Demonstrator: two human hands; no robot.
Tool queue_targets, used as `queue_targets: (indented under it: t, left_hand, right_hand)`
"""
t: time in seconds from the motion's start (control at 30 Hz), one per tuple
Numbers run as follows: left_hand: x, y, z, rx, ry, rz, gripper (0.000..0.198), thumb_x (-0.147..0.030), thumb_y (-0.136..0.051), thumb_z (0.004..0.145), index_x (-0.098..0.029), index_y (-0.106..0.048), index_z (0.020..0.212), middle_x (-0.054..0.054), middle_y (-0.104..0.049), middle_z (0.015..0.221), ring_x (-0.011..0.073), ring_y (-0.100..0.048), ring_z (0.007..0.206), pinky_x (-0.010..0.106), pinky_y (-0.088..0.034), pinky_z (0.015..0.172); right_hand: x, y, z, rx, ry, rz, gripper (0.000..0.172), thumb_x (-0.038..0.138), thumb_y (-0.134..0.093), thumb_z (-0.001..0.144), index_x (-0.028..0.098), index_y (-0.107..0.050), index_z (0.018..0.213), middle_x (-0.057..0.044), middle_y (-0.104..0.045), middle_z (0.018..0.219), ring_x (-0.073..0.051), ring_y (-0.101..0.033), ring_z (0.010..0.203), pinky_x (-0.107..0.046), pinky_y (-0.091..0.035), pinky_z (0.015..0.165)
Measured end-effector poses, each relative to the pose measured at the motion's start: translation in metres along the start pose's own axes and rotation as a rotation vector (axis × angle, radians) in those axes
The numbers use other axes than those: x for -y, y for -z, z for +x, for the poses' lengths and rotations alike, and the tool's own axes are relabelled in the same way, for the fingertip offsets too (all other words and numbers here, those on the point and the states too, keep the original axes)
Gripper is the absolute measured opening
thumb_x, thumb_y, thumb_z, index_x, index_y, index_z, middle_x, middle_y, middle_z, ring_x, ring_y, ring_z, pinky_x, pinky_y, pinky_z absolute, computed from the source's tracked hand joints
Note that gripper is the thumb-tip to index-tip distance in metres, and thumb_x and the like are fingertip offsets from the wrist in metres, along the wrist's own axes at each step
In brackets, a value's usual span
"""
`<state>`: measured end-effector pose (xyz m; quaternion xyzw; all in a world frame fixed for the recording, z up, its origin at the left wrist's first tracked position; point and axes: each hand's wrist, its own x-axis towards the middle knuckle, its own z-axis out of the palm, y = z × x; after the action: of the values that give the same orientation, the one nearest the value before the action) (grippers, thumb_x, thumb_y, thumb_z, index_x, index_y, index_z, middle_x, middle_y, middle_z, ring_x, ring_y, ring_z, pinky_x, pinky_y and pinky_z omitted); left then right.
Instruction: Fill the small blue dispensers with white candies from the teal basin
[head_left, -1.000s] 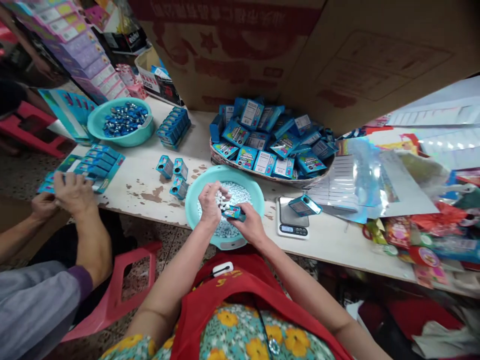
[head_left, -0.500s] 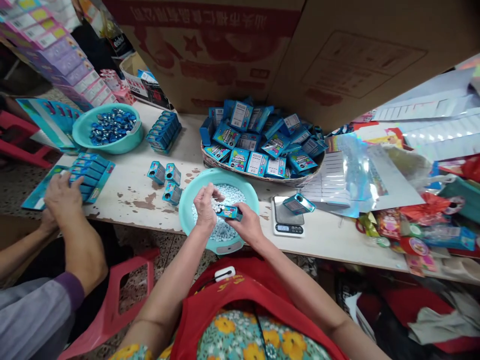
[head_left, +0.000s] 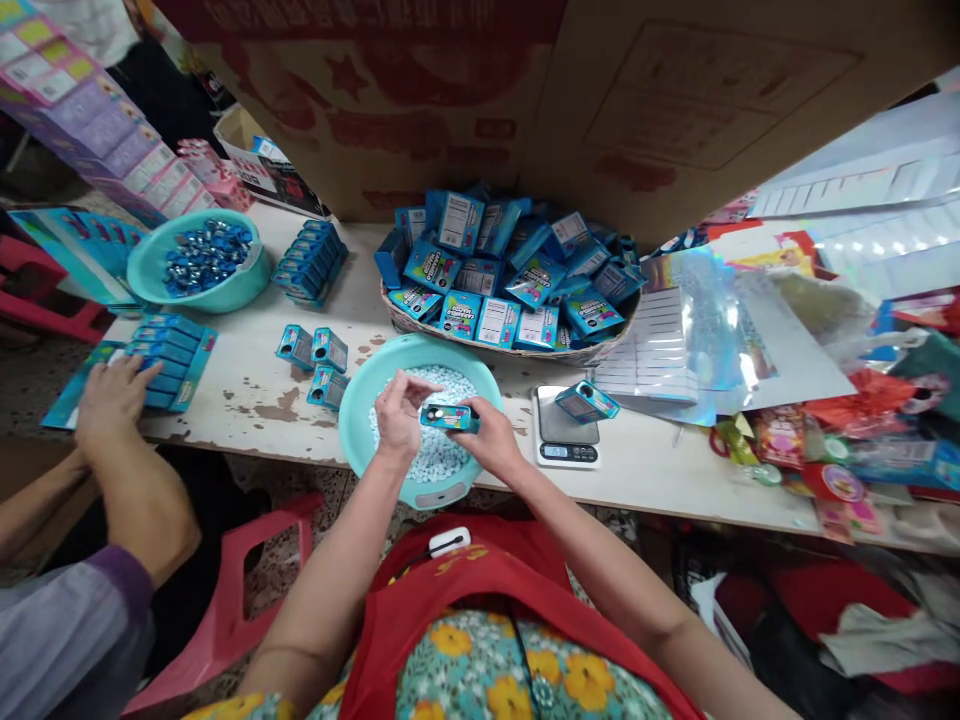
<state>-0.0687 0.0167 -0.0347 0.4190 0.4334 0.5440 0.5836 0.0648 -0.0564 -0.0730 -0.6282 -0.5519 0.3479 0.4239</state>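
One camera sits on the person's head and looks forward and down. The red apron (head_left: 480, 582) and the flowery shirt (head_left: 450, 662) are very close, at the bottom. The left hand (head_left: 401, 415) and right hand (head_left: 491, 437) are a bit farther off, near the middle. The table (head_left: 697, 480) goes right across the view. Past it, a big brown box (head_left: 480, 110) fills much of the top and hides what is behind.

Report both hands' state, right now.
Left hand: part-curled; whether it holds anything cannot be told.
Right hand: closed, holding a small blue box.
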Motion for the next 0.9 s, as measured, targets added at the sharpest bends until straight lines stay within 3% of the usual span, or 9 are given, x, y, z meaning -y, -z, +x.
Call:
queue_targets:
  t: [0.1, 0.17, 0.27, 0.37, 0.43, 0.5, 0.57, 0.7, 0.9]
  left_hand:
    - [0.024, 0.035, 0.008, -0.034, -0.086, 0.387, 0.042, -0.049, -0.036, 0.091, -0.016, -0.061, 0.085, 0.01, -0.066, 0.088, 0.023, -0.064, 0.088, 0.041, -0.048, 0.086]
    - [0.047, 0.054, 0.005, 0.072, -0.132, 0.772, 0.041, -0.051, -0.04, 0.088, -0.016, -0.061, 0.088, 0.011, -0.064, 0.094, 0.0253, -0.06, 0.093, 0.044, -0.045, 0.089]
    - [0.078, 0.062, -0.011, 0.485, -0.186, 1.11, 0.038, -0.053, -0.054, 0.08, -0.019, -0.064, 0.096, 0.01, -0.062, 0.11, 0.0283, -0.053, 0.107, 0.047, -0.038, 0.097]
    - [0.087, 0.055, -0.026, 0.951, -0.286, 1.442, 0.042, -0.051, -0.045, 0.087, -0.023, -0.06, 0.114, 0.01, -0.055, 0.124, 0.03, -0.046, 0.114, 0.05, -0.037, 0.095]
    - [0.083, 0.055, -0.028, 1.12, -0.335, 1.605, 0.042, -0.049, -0.04, 0.09, -0.022, -0.06, 0.115, 0.012, -0.055, 0.12, 0.0315, -0.045, 0.111, 0.049, -0.04, 0.088]
    - [0.076, 0.063, -0.026, 1.193, -0.355, 1.656, 0.04, -0.049, -0.042, 0.088, -0.02, -0.063, 0.107, 0.013, -0.057, 0.111, 0.0317, -0.048, 0.105, 0.047, -0.041, 0.084]
    - [0.072, 0.076, -0.021, 1.16, -0.282, 1.606, 0.035, -0.048, -0.05, 0.083, -0.019, -0.065, 0.098, 0.013, -0.058, 0.102, 0.0295, -0.052, 0.094, 0.043, -0.043, 0.08]
    - [0.071, 0.097, -0.007, 0.745, -0.022, 1.338, 0.022, -0.04, -0.067, 0.065, -0.021, -0.063, 0.076, 0.006, -0.059, 0.077, 0.0219, -0.056, 0.07, 0.032, -0.043, 0.066]
    - [0.045, 0.078, 0.005, 0.305, 0.044, 1.064, 0.028, -0.045, -0.047, 0.082, -0.02, -0.052, 0.07, 0.0, -0.049, 0.056, 0.0143, -0.047, 0.048, 0.025, -0.037, 0.049]
  right_hand:
    - [0.004, 0.018, -0.007, -0.057, -0.006, 0.097, 0.031, 0.026, -0.072, 0.067, 0.022, -0.06, 0.096, 0.0, -0.064, 0.095, -0.018, -0.059, 0.089, -0.03, -0.044, 0.08]
    - [0.007, 0.027, -0.012, -0.102, -0.015, 0.167, 0.033, 0.03, -0.073, 0.067, 0.022, -0.06, 0.097, 0.0, -0.064, 0.094, -0.018, -0.059, 0.088, -0.03, -0.044, 0.08]
    - [0.003, 0.023, -0.011, -0.185, -0.052, 0.252, 0.036, 0.035, -0.073, 0.068, 0.021, -0.059, 0.099, -0.001, -0.064, 0.092, -0.018, -0.059, 0.085, -0.029, -0.046, 0.078]
    - [-0.015, -0.003, -0.001, -0.24, -0.077, 0.279, 0.039, 0.039, -0.072, 0.069, 0.021, -0.057, 0.1, -0.002, -0.064, 0.092, -0.018, -0.059, 0.085, -0.03, -0.047, 0.079]
    - [-0.027, -0.021, 0.006, -0.235, -0.079, 0.254, 0.041, 0.041, -0.071, 0.07, 0.02, -0.056, 0.102, -0.002, -0.063, 0.093, -0.018, -0.059, 0.087, -0.031, -0.047, 0.081]
    - [-0.035, -0.034, 0.011, -0.241, -0.075, 0.199, 0.041, 0.043, -0.069, 0.071, 0.019, -0.056, 0.101, -0.003, -0.062, 0.095, -0.019, -0.058, 0.09, -0.033, -0.046, 0.085]
    - [-0.038, -0.037, 0.012, -0.273, -0.072, 0.165, 0.04, 0.044, -0.068, 0.072, 0.019, -0.055, 0.101, -0.005, -0.062, 0.097, -0.02, -0.057, 0.092, -0.034, -0.045, 0.086]
    - [-0.031, -0.028, 0.01, -0.282, -0.048, 0.157, 0.042, 0.045, -0.067, 0.074, 0.019, -0.054, 0.104, -0.005, -0.062, 0.099, -0.019, -0.058, 0.09, -0.032, -0.046, 0.083]
    - [-0.028, -0.02, 0.009, -0.064, -0.025, -0.055, 0.031, 0.036, -0.066, 0.074, 0.021, -0.055, 0.099, -0.003, -0.061, 0.099, -0.021, -0.057, 0.094, -0.032, -0.044, 0.081]
